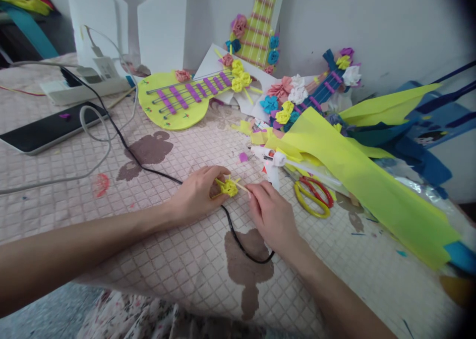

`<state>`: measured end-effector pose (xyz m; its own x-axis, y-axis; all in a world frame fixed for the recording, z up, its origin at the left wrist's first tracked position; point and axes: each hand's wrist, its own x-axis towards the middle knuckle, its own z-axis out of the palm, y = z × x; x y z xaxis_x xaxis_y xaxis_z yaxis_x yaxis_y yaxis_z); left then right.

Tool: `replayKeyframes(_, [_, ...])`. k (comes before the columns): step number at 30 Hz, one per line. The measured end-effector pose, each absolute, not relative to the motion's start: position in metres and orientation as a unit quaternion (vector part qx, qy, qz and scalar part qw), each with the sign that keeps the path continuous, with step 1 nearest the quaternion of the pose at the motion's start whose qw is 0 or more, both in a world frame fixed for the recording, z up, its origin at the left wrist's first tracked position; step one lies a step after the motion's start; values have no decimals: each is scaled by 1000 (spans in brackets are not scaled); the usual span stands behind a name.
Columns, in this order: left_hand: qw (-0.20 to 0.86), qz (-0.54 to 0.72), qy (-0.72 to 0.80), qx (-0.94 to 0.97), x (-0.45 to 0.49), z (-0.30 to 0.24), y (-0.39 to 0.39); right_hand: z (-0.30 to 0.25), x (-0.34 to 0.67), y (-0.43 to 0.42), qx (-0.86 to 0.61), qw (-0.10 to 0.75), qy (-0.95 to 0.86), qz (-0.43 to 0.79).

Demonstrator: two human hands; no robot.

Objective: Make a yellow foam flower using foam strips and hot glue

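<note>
My left hand (199, 193) is closed around a small yellow foam flower (227, 187) at the middle of the table. A thin wooden stick (242, 187) runs out of the flower to the right. My right hand (271, 215) pinches the end of that stick between thumb and fingertips. Both hands rest low on the quilted pink tablecloth (174, 259). A black cable (238, 237) passes under the hands and loops below my right wrist.
A white glue gun (270, 159) and red-and-yellow scissors (312, 196) lie just right of the hands. Yellow and blue foam sheets (364, 175) pile on the right. Foam guitars with flowers (193, 95) lean at the back. A phone (50, 128) and power strip (85, 84) sit at the left.
</note>
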<state>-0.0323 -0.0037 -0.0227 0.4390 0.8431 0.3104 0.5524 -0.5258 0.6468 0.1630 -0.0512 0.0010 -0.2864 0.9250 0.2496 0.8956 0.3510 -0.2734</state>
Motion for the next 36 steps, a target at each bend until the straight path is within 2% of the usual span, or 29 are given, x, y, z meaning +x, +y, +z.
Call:
replayKeyframes(12, [244,313,428,812,-31,-20,-5,4,179,-61,-588,110,-801,-25])
replayKeyframes(24, [248,312,424,813,-31,-20,-5,2,175,-60,-587,89,-805,-23])
replayKeyframes(30, [246,312,425,813,-32,-20,-5,2,173,-60,-580,126,-805,27])
replayKeyframes(36, [248,310,427,813,-32,-19,-5,8,172,-61,-569,244,-769,158])
